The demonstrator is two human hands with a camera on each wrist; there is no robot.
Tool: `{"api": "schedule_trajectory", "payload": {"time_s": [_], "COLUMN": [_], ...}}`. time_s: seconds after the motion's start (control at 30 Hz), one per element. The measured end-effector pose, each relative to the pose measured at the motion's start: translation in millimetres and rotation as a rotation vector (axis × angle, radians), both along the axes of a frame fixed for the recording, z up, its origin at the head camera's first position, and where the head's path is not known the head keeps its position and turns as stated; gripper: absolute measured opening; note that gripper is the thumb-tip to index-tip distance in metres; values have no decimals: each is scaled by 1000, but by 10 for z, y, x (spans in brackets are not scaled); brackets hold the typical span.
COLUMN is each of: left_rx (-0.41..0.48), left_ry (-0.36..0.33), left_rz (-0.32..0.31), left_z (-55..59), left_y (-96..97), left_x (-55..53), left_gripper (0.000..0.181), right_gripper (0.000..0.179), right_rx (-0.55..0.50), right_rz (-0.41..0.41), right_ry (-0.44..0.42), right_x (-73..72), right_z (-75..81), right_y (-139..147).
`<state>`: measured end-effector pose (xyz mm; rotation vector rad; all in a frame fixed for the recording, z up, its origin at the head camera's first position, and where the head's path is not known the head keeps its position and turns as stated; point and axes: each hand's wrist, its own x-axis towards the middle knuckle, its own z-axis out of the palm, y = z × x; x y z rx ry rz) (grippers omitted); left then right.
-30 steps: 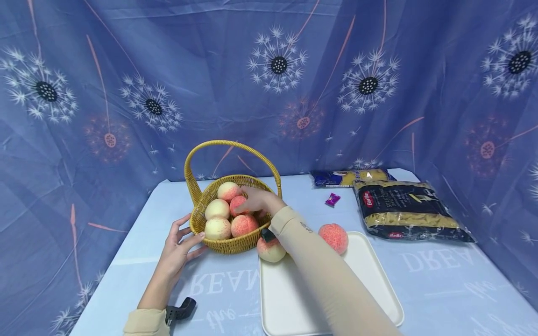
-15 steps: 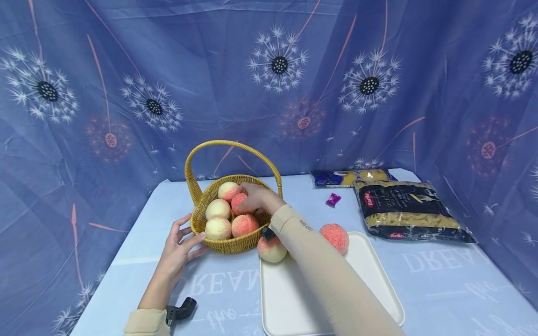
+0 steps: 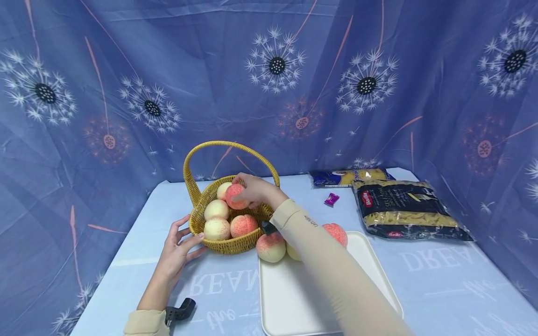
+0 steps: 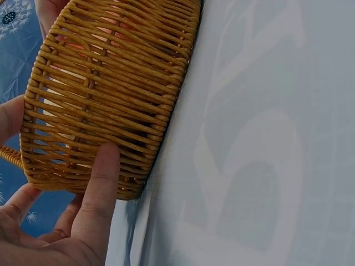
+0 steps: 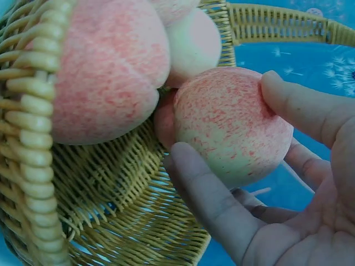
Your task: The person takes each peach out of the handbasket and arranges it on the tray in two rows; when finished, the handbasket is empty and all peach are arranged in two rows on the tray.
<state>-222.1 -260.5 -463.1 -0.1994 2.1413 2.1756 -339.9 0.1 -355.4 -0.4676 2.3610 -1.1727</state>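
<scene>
My right hand (image 3: 259,190) pinches a red-blushed peach (image 3: 235,196) between thumb and fingers, at the height of the wicker basket's (image 3: 235,245) far rim. In the right wrist view this peach (image 5: 233,127) sits above the basket's inner weave, close to the other peaches. Several peaches lie in the basket, among them a pale peach (image 3: 216,228) and a redder peach (image 3: 244,226) at the front. With thumb and fingers spread round the basket's left side, my left hand (image 3: 178,247) holds it; in the left wrist view a finger (image 4: 100,188) lies along the woven wall.
Right of the basket lies a white tray (image 3: 302,303) with peaches at its far end, one peach (image 3: 271,248) at its corner, partly behind my right forearm. Farther right are a small purple-wrapped candy (image 3: 332,199), a black pasta bag (image 3: 409,210) and a blue-and-yellow pasta pack (image 3: 350,178).
The right hand has lifted the red peach up from among the others, leaving the basket's right side bare. The left hand keeps its place on the basket.
</scene>
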Motion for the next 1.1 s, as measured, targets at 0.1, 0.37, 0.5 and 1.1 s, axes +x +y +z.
{"api": "schedule_trajectory", "payload": {"time_s": [0.1,0.37,0.5,1.1], "left_rx": [1,-2,-3,-3], "left_ry": [-1,1,-2,-10], "left_rz": [-1,-2,-1,12], "left_z": [-1,8,15,-7], "left_y": [-10,-3,3,10], "left_x": [-4,-7,-9,-11], "left_gripper": [80,80,80,81], "right_gripper": [50,50,52,56], "right_rx": [-36,-55,-62,-105], "right_rz": [-2,50,71,194], "right_ry": [-7,62,89,188], "right_x": [0,62,115,530], "right_z": [29,138,201,435], "right_y": [-3,11,11,225]}}
